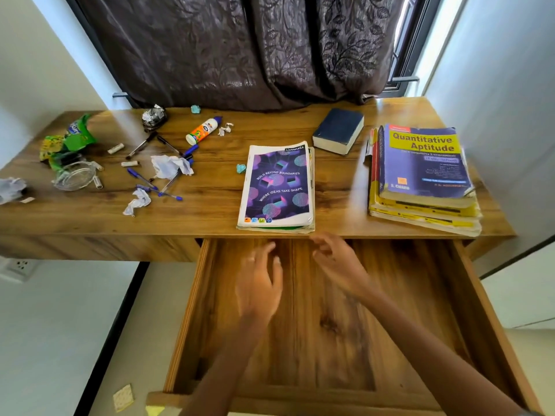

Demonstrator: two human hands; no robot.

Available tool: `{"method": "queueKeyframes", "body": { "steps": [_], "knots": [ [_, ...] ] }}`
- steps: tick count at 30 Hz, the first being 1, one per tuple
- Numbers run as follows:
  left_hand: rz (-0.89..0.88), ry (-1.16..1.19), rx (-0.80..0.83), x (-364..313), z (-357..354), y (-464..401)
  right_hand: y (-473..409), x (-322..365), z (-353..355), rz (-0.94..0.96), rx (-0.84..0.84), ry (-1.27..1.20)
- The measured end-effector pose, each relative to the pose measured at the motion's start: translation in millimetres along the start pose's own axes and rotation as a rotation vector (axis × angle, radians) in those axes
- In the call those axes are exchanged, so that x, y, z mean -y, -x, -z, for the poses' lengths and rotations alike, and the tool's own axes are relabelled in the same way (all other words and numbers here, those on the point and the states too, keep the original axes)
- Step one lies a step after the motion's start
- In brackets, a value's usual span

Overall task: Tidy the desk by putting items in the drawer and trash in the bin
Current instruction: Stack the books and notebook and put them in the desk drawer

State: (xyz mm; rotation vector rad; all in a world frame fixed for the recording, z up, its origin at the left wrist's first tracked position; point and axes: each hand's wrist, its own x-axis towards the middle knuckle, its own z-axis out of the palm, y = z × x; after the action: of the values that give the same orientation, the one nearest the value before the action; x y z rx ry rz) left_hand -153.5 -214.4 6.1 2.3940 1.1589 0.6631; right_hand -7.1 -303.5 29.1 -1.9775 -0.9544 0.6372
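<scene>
Wooden desk (210,217): one purple notebook (277,184) at front edge, one stack (423,178) of apparently three books; drawer (327,325) open below; left hand (259,283) and right hand (339,262) both spread, empty

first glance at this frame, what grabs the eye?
The pulled-out wooden drawer fills the foreground, with the left hand and right hand hovering over it, fingers loose, holding nothing. Just beyond, at the desk's near edge, lies the purple notebook; a book stack sits at the right. Crumpled paper, pens and a green wrapper litter the left.
</scene>
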Motion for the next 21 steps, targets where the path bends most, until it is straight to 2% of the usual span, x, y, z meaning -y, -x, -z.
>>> {"method": "queueKeyframes", "body": {
  "steps": [4, 8, 10, 13, 16, 19, 21],
  "knots": [
    [0.111, 0.0, -0.007, 4, 0, -75, -46, 6, 1, -0.039, -0.044, -0.004],
    [0.37, 0.106, 0.124, 12, -6, -112, -74, 5, -6, -0.17, -0.118, -0.078],
    [0.438, 0.076, 0.182, 16, -10, -123, -82, 5, -12, -0.183, -0.106, -0.138],
    [0.433, 0.012, 0.19, 17, -10, -131, -89, 7, -19, -0.18, -0.151, -0.191],
    [0.471, 0.058, 0.181, 15, -6, -125, -81, 4, -22, -0.203, -0.226, -0.179],
    [0.495, 0.195, 0.228, 20, -2, -100, -56, -9, -18, -0.213, -0.255, -0.212],
    [0.585, 0.366, 0.256, 30, 5, -77, -33, -24, -13, -0.271, -0.307, -0.249]
  ]
}}
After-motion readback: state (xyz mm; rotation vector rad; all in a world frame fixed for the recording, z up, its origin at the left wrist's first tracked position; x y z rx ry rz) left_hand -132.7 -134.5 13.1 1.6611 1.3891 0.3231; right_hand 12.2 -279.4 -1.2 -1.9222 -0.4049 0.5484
